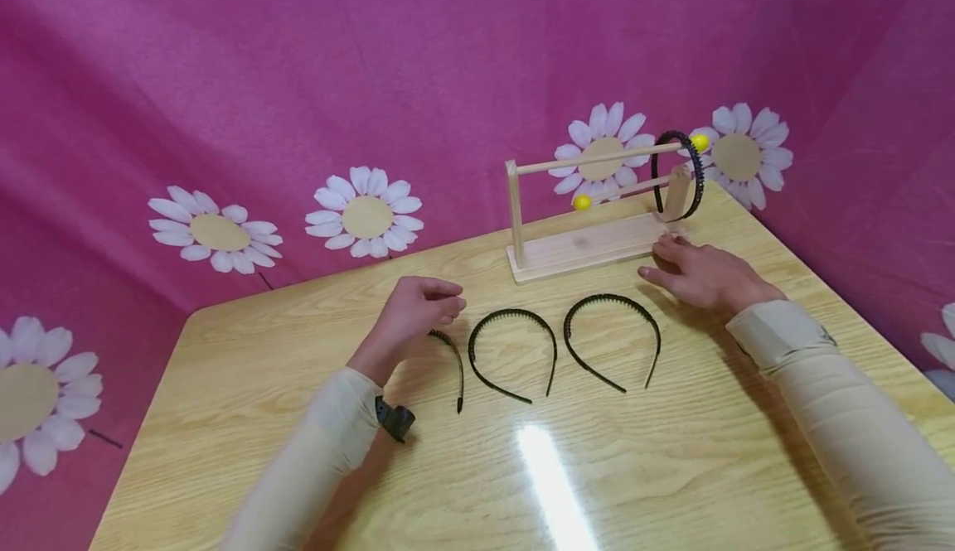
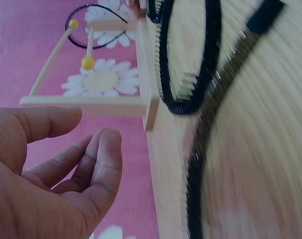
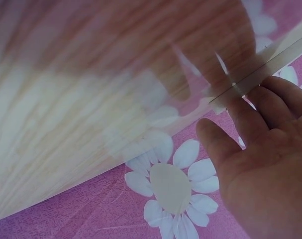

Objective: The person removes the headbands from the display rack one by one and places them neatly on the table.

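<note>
My left hand [image 1: 406, 319] hovers over the left headband [image 1: 460, 373], hiding part of it. In the left wrist view its thumb and loosely bent fingers [image 2: 107, 159] are apart, with nothing between them. A middle headband [image 1: 515, 312] and a right headband [image 1: 612, 297], both black and toothed, lie on the table. Another black headband [image 1: 700, 182] hangs on the upper rod of a wooden stand [image 1: 574, 248], at its yellow-tipped end. My right hand [image 1: 709, 273] is at the right end of the stand's base, fingers extended and holding nothing.
The pale wooden table [image 1: 224, 418] meets a pink curtain [image 1: 448, 54] with daisies along its back. The stand's lower rod ends in a yellow ball [image 1: 582, 202] facing left. A black strap [image 1: 395, 418] is on the left wrist.
</note>
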Demonstrator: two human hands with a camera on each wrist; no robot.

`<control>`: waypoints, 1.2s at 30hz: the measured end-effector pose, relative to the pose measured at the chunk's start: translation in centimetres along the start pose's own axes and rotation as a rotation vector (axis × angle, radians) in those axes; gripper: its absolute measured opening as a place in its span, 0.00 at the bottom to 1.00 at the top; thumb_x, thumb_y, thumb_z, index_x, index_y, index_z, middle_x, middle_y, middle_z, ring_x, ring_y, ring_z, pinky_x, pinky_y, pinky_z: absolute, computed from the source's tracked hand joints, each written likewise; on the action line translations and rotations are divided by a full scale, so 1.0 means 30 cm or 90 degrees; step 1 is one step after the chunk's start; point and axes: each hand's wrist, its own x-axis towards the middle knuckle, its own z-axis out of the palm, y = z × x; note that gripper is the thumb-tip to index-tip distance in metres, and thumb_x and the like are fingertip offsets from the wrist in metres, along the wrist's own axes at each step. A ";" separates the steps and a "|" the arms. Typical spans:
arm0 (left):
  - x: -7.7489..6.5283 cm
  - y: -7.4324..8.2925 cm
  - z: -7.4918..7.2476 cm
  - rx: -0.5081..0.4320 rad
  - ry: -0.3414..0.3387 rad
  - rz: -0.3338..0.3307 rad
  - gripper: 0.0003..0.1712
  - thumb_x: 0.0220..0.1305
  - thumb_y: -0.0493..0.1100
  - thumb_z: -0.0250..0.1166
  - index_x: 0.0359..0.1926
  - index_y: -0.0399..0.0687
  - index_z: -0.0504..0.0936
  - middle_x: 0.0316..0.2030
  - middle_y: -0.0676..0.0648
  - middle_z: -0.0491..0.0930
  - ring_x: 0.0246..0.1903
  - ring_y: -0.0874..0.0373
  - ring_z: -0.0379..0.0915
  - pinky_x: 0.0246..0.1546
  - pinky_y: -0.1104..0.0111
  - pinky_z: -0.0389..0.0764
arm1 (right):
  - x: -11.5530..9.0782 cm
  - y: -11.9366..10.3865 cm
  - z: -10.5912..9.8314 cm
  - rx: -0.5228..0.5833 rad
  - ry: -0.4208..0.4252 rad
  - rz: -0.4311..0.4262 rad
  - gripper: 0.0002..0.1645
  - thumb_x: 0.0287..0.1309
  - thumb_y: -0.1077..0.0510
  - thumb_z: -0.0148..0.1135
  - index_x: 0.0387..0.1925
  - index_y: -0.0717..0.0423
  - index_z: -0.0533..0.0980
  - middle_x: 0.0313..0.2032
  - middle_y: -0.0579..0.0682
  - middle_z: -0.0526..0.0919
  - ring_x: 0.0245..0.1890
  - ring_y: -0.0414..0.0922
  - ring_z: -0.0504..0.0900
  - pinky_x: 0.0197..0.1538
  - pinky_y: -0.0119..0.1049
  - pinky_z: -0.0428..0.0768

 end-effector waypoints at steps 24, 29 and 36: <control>0.129 0.156 0.268 -0.120 -0.035 0.073 0.15 0.68 0.35 0.66 0.53 0.34 0.84 0.46 0.41 0.84 0.48 0.43 0.81 0.52 0.55 0.82 | 0.001 -0.001 0.000 -0.015 -0.019 0.005 0.42 0.72 0.28 0.39 0.65 0.58 0.68 0.73 0.69 0.55 0.65 0.74 0.64 0.58 0.68 0.69; 0.162 0.195 0.331 -0.147 -0.038 0.074 0.15 0.67 0.36 0.67 0.53 0.36 0.85 0.42 0.45 0.85 0.41 0.53 0.83 0.47 0.61 0.84 | -0.005 -0.002 0.002 -0.017 -0.018 0.010 0.41 0.72 0.29 0.39 0.64 0.59 0.68 0.73 0.69 0.55 0.64 0.73 0.66 0.58 0.67 0.69; 0.192 0.225 0.408 -0.177 -0.037 0.099 0.14 0.67 0.35 0.67 0.53 0.35 0.85 0.40 0.47 0.85 0.40 0.52 0.84 0.46 0.61 0.84 | 0.000 -0.006 0.004 -0.021 0.002 0.000 0.33 0.72 0.29 0.41 0.49 0.54 0.70 0.73 0.67 0.59 0.59 0.71 0.73 0.52 0.64 0.74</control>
